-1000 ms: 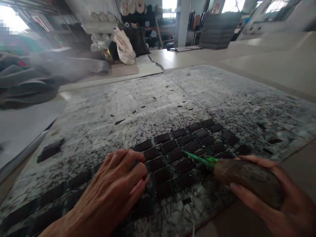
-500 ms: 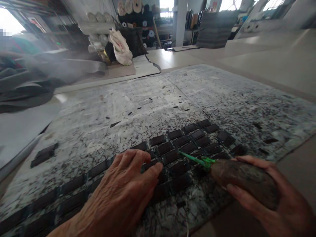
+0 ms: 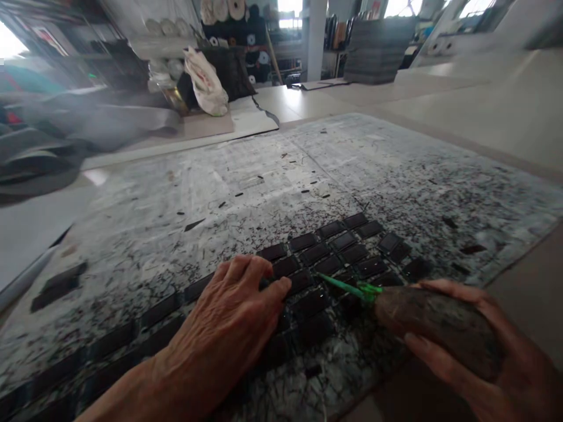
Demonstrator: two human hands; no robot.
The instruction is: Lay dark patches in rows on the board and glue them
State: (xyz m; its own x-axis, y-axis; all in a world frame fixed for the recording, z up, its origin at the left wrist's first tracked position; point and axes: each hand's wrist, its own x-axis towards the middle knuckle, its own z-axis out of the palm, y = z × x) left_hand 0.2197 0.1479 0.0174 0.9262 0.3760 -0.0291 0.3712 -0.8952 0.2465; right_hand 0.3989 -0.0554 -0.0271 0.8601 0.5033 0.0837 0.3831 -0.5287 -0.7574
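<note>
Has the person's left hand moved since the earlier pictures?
Yes. Against the dark rectangular pieces on the board, the left hand has shifted right, its fingertips now nearer the green-tipped tool.

**L hand [image 3: 224, 310] on dark tiles [image 3: 328, 264], R hand [image 3: 461, 346] on green-tipped awl [image 3: 422, 316]**

Your L fingers [image 3: 250, 269] are curled over the near rows of tiles, touching them. Your R hand wraps the awl's fat brown handle, w/ the green shaft angled down among the tiles; can't tell if the tip touches 1. Tiles lie in rows on a black-flecked, white-scuffed board [image 3: 211, 193], w/ small dark scraps scattered further up & 1 loose dark strip [image 3: 57, 287] near the L edge. Behind you: pale table [image 3: 461, 111], white plastic bag [image 3: 204, 82], stack of dark sheets [image 3: 378, 53], fabric rolls [image 3: 224, 9] on shelves.
</note>
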